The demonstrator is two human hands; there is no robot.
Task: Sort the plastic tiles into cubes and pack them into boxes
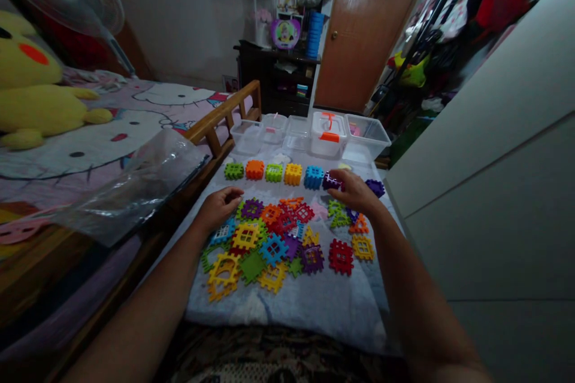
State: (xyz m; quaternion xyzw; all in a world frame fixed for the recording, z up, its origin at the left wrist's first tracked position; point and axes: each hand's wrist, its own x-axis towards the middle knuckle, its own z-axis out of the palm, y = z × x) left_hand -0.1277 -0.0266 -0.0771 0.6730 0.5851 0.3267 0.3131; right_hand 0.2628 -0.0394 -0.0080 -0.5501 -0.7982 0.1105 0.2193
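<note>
Several flat plastic waffle tiles (274, 239) in many colours lie in a heap on a pale blue cloth (314, 305). Behind them stands a row of assembled cubes: green (233, 170), orange (254, 169), light green (274, 172), yellow (293, 173), blue (313, 176). My right hand (354, 190) is closed on a purple cube (331, 181) at the right end of that row. Another purple piece (375, 187) lies just beyond it. My left hand (220, 203) rests at the left edge of the heap, fingers curled, touching the tiles.
Clear plastic bins (368, 137), one with a white lid and orange handle (329, 131), stand behind the cubes. A wooden bed rail (215, 122), a crumpled clear bag (144, 182) and a yellow plush toy (36, 96) are to the left. A grey cabinet wall (485, 161) is on the right.
</note>
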